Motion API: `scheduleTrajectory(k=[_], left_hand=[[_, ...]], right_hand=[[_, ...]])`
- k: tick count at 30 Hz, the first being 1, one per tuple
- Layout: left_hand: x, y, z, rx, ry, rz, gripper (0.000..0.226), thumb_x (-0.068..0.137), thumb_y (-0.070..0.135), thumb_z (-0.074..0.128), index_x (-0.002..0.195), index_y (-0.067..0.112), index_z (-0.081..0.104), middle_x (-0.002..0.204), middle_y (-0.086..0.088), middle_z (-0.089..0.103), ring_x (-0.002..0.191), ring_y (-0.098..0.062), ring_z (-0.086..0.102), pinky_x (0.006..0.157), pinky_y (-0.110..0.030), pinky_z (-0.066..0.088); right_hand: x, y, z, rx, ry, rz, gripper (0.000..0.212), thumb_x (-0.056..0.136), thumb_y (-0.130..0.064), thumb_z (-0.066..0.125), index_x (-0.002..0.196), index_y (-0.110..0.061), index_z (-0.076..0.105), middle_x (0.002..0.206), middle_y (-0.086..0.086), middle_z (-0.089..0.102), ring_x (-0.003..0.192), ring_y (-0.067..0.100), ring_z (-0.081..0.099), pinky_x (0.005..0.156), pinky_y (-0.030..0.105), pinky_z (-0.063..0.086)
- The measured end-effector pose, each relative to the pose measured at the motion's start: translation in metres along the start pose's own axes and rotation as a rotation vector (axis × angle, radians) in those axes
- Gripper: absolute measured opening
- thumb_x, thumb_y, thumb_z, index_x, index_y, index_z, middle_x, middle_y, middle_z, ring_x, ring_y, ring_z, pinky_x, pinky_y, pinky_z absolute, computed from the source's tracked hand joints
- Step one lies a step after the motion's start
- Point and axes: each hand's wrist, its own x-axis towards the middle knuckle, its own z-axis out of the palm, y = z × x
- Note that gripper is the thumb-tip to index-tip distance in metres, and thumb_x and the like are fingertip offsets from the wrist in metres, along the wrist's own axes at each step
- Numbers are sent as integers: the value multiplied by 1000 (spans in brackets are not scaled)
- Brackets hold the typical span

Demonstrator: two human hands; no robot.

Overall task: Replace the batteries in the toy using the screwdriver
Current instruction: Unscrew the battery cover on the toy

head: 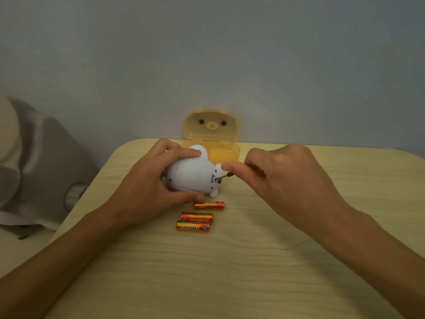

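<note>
Head view: the white toy [193,174] lies on its side on the worktop [253,261], clamped in the left hand [147,187] with thumb below and fingers over the top. Its underside faces right, where the right hand [287,178] pinches the screwdriver [226,175], shaft running roughly level leftward, tip at the toy's base. Three batteries [197,217] lie just in front of the toy. An open yellow case [211,134] stands behind; bare worktop lies to the right and near side
</note>
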Motion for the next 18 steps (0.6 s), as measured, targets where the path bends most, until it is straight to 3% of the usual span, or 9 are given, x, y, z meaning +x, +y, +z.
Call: scheduleTrajectory(k=[2,5,8,10,13,15,18], left_hand=[[-1,-1,1,-6,10,-2,80,65,65,86,135,34,63,125,4,58,117,-9,58,83,-18,48],[-2,-1,2,-9,20,-5,80,64,65,85,134,34,63,125,2,59,117,-9,58,84,-18,49],[-2,-2,2,-14,21,-7,79,65,66,85,134,36,61,125,4,59,117,-10,58,85,-14,47],[-2,-2,1,-11,21,-8,79,65,67,85,134,38,60,126,5,59,117,-10,58,85,-13,46],[-3,-1,2,-11,24,-6,80,64,69,84,134,39,61,126,6,58,118,-11,58,86,-18,49],[-2,1,3,-11,29,-8,80,63,69,85,134,37,62,125,6,58,117,-10,58,86,-20,50],[-2,-1,3,-3,36,-4,78,63,70,84,132,40,61,125,7,58,117,-8,58,86,-19,49]], right_hand=[[1,0,3,-29,13,2,60,98,-52,50,54,-12,40,40,2,27,37,29,24,40,30,30],[-3,4,1,109,-50,30,47,101,-42,53,74,-8,71,50,2,58,42,25,47,44,38,47],[-8,4,-6,212,-116,-7,20,100,-21,61,100,-11,78,80,-1,75,61,11,56,58,38,55],[-12,6,-10,195,-174,-51,19,95,-11,62,105,-10,78,87,1,76,65,17,65,59,39,58],[-19,9,-8,118,-265,-92,32,80,11,68,106,-6,78,81,7,77,61,30,73,52,42,60],[-20,7,-6,4,-289,-81,12,90,-3,63,88,-7,74,67,7,70,51,35,64,48,40,55],[-16,3,0,-79,-225,-32,54,102,-39,44,54,-14,43,43,2,37,37,32,32,41,32,35]])
